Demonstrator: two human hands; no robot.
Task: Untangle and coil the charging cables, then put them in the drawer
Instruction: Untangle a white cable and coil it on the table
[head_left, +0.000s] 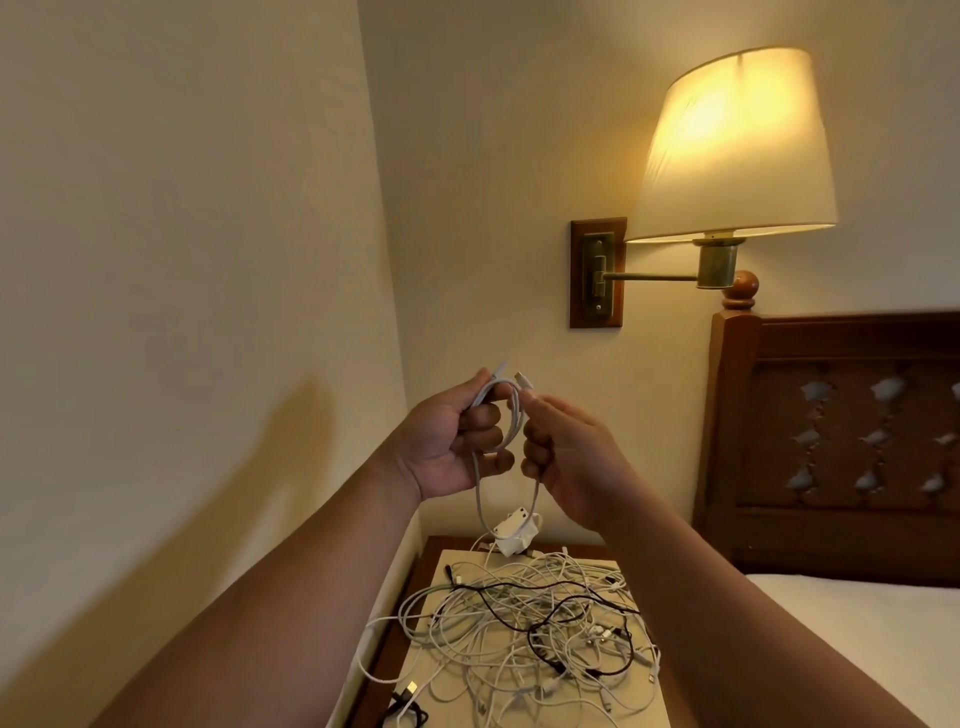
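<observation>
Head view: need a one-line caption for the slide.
Left hand and right hand hold a white cable in a loop above the tangled cable pile on the bedside table, wall lamp lit.

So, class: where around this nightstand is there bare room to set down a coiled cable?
The white mattress, right of the nightstand, lies bare. On the nightstand, only a small patch at the back-left corner, beside the white adapter. The cable tangle crowds the rest.

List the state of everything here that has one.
White cable: partly coiled, held by both hands.
Left hand: grips the coil.
Right hand: pinches the cable's end.
Cable pile: tangled on the nightstand.
Wall lamp: lit.
</observation>
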